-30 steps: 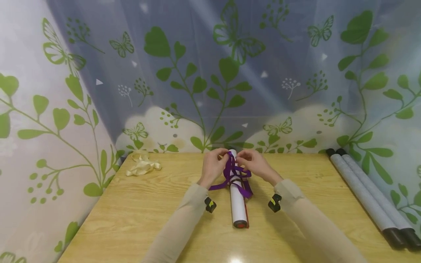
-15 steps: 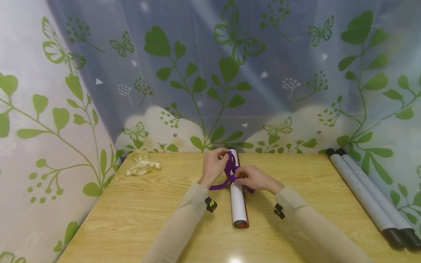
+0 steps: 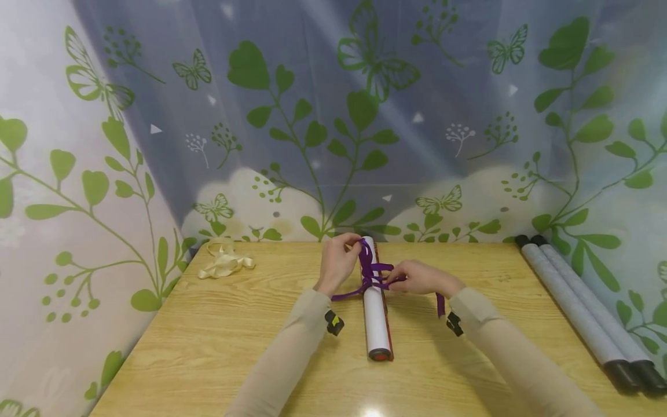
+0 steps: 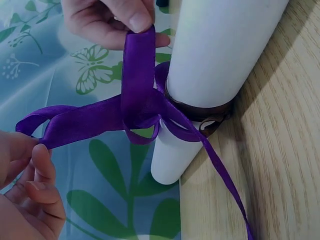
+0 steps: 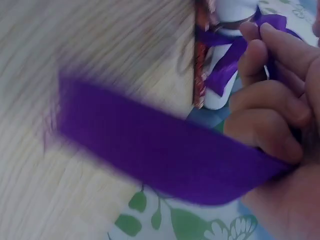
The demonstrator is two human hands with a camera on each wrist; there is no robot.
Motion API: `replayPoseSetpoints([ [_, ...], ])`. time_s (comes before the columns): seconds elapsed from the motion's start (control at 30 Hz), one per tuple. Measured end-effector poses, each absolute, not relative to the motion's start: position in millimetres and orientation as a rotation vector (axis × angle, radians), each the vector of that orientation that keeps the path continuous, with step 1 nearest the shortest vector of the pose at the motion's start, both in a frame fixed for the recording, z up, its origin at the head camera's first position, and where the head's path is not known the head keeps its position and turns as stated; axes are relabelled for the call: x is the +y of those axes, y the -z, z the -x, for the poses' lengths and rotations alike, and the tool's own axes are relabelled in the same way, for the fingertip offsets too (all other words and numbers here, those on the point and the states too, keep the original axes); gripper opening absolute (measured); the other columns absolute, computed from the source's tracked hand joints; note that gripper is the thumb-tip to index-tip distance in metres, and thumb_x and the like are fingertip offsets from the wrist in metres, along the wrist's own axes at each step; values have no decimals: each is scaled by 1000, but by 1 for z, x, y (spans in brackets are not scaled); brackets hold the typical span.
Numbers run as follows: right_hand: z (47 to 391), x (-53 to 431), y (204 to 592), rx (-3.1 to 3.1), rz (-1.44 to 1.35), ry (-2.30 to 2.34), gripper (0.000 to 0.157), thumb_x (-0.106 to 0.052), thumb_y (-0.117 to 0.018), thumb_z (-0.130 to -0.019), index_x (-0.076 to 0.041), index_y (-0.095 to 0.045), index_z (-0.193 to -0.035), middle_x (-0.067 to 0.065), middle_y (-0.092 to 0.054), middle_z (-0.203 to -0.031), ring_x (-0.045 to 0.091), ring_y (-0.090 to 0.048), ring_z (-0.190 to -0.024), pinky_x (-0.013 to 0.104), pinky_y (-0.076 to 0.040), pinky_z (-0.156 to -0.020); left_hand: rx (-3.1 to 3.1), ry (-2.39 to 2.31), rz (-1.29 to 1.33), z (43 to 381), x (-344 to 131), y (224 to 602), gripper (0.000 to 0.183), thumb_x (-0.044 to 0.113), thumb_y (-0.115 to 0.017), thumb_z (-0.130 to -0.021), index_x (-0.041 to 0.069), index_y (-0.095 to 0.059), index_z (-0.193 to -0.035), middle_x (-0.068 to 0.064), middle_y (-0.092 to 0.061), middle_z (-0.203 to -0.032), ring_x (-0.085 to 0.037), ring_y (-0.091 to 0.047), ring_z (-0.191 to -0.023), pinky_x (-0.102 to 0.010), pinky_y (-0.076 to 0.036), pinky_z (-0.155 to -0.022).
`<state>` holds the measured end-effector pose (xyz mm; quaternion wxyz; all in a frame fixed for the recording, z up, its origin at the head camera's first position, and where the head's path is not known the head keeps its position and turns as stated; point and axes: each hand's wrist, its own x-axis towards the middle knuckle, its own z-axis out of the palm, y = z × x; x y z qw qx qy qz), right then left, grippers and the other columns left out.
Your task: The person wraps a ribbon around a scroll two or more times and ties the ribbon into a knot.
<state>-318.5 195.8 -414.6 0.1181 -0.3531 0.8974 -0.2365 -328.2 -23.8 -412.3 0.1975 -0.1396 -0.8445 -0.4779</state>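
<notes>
Ribbon crosses the white roll, pinched, I see, by the left hand on its left and, seemingly, right hand opposite.

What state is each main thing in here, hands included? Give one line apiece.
White roll, lying on the table
Dark band, wrapped around the white roll
Purple ribbon, looped at the white roll, one end dangling
Left hand, pinching the purple ribbon
Right hand, pinching the purple ribbon
Cream ribbon, loose and crumpled
Grey rolls, lying side by side

indoor nook | room type unclear | wood-grain table | leaf-print hangings, three sides
</notes>
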Motion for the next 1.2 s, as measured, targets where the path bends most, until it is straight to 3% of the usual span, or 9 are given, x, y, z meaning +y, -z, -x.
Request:
replayPoseSetpoints([
  [0.07,320,198,414,2652,982,623,18,-12,-61,-95,-3,-76,-101,7,-72,-88,4,-52,-63,21,-44,-60,-2365,1334,392,328,-24,413,15,11,-64,-92,8,-75,-101,-5,-73,-87,-6,-52,-56,-20,-41,-46],
  [0.17,321,200,415,2696,897,524,15,-10,-62,-94,-4,-76,-95,7,-71,-83,7,-51,-62,24,-44,-59,-2358,1332,396,329,-24,413,15,10,-63,-92,8,-75,-100,-5,-73,-87,-6,-52,-55,-19,-41,-46],
  [0.3,322,202,417,2788,838,358,12,-9,-65,-91,-6,-76,-95,7,-73,-91,16,-64,-77,34,-54,-73,-2350,1332,401,329,-24,413,15,10,-63,-92,8,-75,-100,-5,-73,-87,-6,-52,-55,-19,-41,-46],
  [0.4,322,199,418,2820,858,342,13,-12,-67,-90,-5,-75,-97,8,-73,-93,21,-66,-84,39,-55,-77,-2356,1328,402,328,-24,413,15,11,-63,-93,9,-75,-101,-4,-73,-87,-6,-52,-55,-19,-41,-46],
  [0.73,318,172,429,2890,862,731,23,-36,-79,-81,-16,-68,-85,-8,-68,-79,7,-59,-72,28,-50,-68,-2360,1325,405,329,-24,413,15,12,-63,-92,9,-75,-101,-4,-73,-87,-7,-53,-57,-20,-42,-47],
  [0.9,318,168,438,2856,885,817,9,-19,-72,-89,-11,-72,-93,-1,-72,-85,8,-63,-74,28,-52,-70,-2362,1340,410,328,-24,413,15,12,-63,-93,9,-75,-101,-4,-73,-87,-7,-53,-58,-21,-42,-46],
  [1.03,320,174,428,2688,927,881,18,-13,-63,-94,-4,-73,-106,7,-73,-101,9,-63,-82,27,-53,-74,-2359,1348,414,328,-24,414,15,11,-63,-93,8,-75,-101,-4,-72,-87,-7,-53,-57,-20,-42,-47],
  [1.2,329,183,408,2574,879,909,21,-15,-57,-99,-4,-73,-108,8,-72,-94,7,-52,-64,25,-45,-61,-2347,1355,412,329,-24,416,15,9,-63,-92,7,-75,-101,-6,-73,-86,-6,-52,-55,-19,-41,-47],
])
